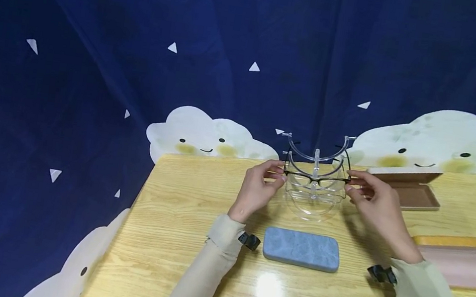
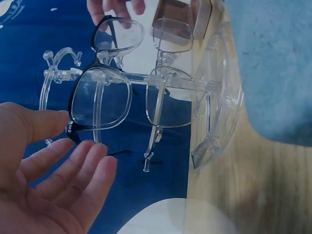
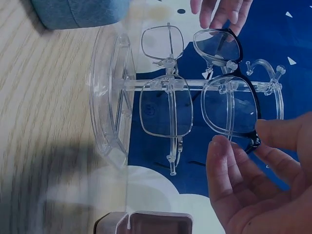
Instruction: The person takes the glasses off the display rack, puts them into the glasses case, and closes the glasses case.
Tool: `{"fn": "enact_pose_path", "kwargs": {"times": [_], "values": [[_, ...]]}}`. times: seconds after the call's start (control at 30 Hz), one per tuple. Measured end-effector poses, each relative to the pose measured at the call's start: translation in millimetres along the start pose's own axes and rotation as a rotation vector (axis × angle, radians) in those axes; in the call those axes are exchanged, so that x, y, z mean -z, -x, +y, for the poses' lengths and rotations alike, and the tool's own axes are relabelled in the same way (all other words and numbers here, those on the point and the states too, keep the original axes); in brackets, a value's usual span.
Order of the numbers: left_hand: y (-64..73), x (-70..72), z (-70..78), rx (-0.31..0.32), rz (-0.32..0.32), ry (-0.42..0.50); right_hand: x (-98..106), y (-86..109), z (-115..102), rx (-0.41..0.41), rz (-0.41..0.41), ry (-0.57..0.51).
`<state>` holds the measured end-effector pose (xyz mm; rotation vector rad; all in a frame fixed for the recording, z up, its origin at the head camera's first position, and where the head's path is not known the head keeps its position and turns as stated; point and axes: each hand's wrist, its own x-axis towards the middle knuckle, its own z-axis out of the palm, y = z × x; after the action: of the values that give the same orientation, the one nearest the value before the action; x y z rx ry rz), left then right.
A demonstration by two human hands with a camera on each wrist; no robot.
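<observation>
A pair of black-browed glasses sits across an upper tier of a clear display stand. My left hand pinches the frame near its left hinge, thumb and index finger at the corner. At the opposite hinge my right hand pinches the same frame, its other fingers loosely spread below. Beneath, thin-rimmed metal glasses rest on a lower tier. The stand's top arc rises above the black frame and bears no glasses.
A closed blue glasses case lies in front of the stand. To the right are an open brown case and an open orange case with pink lining. Behind the wooden table hangs a dark blue curtain.
</observation>
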<state>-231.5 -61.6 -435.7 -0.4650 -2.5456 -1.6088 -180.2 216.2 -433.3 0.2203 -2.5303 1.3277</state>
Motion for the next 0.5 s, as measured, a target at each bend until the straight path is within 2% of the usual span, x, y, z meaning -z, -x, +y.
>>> {"fn": "enact_pose_path", "kwargs": {"times": [0.5], "values": [[-3.2,-7.2,-2.1,-0.069,0.010,0.006,-2.2,-2.6,2.1,-0.018,0.021,-0.087]]}}
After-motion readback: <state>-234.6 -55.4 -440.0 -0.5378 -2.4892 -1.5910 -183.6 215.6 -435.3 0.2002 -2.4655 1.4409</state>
